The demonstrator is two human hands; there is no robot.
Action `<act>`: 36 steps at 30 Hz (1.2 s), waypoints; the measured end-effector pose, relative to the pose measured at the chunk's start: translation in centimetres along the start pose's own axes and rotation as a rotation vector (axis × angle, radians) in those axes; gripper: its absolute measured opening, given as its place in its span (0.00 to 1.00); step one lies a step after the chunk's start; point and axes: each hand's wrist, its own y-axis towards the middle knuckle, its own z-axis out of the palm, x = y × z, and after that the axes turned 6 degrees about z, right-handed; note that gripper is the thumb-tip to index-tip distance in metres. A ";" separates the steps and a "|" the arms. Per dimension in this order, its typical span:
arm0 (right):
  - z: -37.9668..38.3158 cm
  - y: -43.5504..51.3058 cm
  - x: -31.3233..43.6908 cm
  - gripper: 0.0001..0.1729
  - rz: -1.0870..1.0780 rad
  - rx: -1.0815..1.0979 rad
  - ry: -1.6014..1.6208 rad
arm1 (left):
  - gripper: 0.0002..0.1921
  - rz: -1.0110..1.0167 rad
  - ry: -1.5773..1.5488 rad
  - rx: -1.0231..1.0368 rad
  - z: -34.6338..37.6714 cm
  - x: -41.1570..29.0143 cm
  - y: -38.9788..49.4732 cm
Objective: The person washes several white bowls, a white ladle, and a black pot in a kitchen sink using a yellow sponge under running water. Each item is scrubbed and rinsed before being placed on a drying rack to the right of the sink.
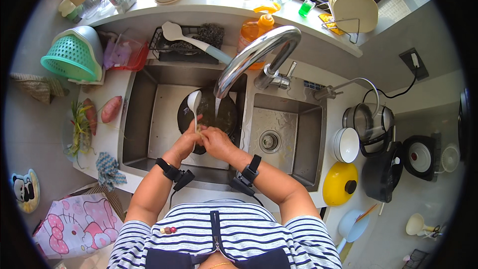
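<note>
A white ladle [194, 100] stands bowl-up over the left basin, its thin handle in my left hand [183, 143]. My right hand [219, 142] meets the left at the handle, pinching a small yellowish scrap [200, 130] that looks like a scrubber; the fingers partly hide it. Under both hands lies a round dark pan [228, 117] with water in it. From the curved chrome faucet [257, 50] a stream of water [217, 107] runs into the pan. The steel left basin [160, 119] surrounds the pan.
Right of the hands is a smaller basin [278, 119] with a drain. Two sweet potatoes [111, 109] and a checked cloth [108, 170] lie left. Behind are a brush [194, 43] and an orange pump bottle [255, 30]. White bowls [347, 145] and a yellow lid [339, 184] stand right.
</note>
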 end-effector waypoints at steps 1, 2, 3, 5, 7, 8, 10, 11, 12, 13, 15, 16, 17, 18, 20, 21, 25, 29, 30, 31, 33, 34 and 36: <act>0.3 -0.6 0.2 0.09 -0.016 0.018 0.018 | 0.31 0.033 -0.133 0.002 -0.2 -0.2 0.2; 0.5 -1.0 0.3 0.09 0.029 0.078 0.003 | 0.29 0.064 -0.263 0.003 -0.2 -0.3 0.2; 0.5 -1.4 0.4 0.10 -0.071 -0.011 0.043 | 0.26 0.038 -0.217 0.020 -0.2 -0.4 0.3; 0.0 -1.5 0.6 0.11 -0.150 -0.100 0.051 | 0.21 -0.001 -0.151 0.077 0.0 -0.5 0.4; -1.2 -0.9 0.5 0.12 0.072 -0.002 0.110 | 0.17 0.065 -0.076 0.035 0.5 -0.5 0.6; -1.9 -0.3 0.5 0.12 0.169 0.039 0.145 | 0.17 0.085 -0.071 0.017 0.8 -0.5 0.8; -2.7 0.7 0.6 0.13 0.190 -0.165 0.365 | 0.22 0.043 -0.146 -0.046 1.6 -0.4 1.0; -2.9 1.0 0.7 0.13 0.189 -0.248 0.398 | 0.24 0.019 -0.143 -0.069 1.9 -0.4 1.1; -2.8 1.0 0.9 0.12 0.107 -0.272 0.226 | 0.25 -0.004 -0.148 -0.091 2.2 -0.4 1.3; -2.6 1.0 1.0 0.14 0.039 -0.172 0.015 | 0.27 -0.038 -0.168 -0.114 2.4 -0.5 1.4; -1.4 0.0 1.4 0.12 -0.178 -0.259 0.043 | 0.33 0.013 -0.318 -0.019 2.4 -0.7 1.8; -0.9 -0.7 1.4 0.12 -0.175 -0.244 0.034 | 0.33 -0.004 -0.381 -0.011 2.3 -0.7 1.9; -0.4 -1.4 1.4 0.11 -0.191 -0.205 0.030 | 0.32 -0.036 -0.433 -0.032 2.0 -0.8 2.0; -0.2 -2.0 1.4 0.10 -0.195 -0.196 0.038 | 0.31 -0.005 -0.426 -0.022 1.6 -0.8 2.1; -0.6 -2.7 1.0 0.10 -0.089 0.079 -0.143 | 0.30 0.020 -0.423 -0.026 0.5 -1.0 2.3; -1.1 -2.7 0.8 0.10 0.015 0.269 -0.254 | 0.26 0.061 -0.431 0.031 0.0 -1.0 2.5; -4.6 -0.4 -0.5 0.14 0.150 -0.186 0.192 | 0.18 0.038 -0.313 -0.027 -1.1 -1.1 2.5; -5.0 1.8 -0.7 0.16 0.044 -0.328 0.306 | 0.12 -0.096 -0.190 -0.078 0.5 -1.0 2.1; -4.6 2.2 -0.7 0.17 0.019 -0.225 0.260 | 0.11 -0.110 -0.144 -0.027 1.2 -0.9 2.0; -4.1 2.5 -0.8 0.15 0.069 -0.104 0.203 | 0.10 -0.131 -0.097 0.014 2.0 -0.7 1.7; -3.5 3.1 -1.2 0.12 0.083 -0.219 0.052 | 0.09 -0.239 -0.052 0.032 3.0 -0.5 1.0; -3.4 3.4 -1.5 0.11 0.032 -0.251 -0.025 | 0.07 -0.273 -0.005 0.060 3.3 -0.4 0.4; -3.5 3.9 -2.2 0.10 -0.002 -0.245 -0.192 | 0.10 -0.318 -0.023 0.141 3.6 -0.6 -0.2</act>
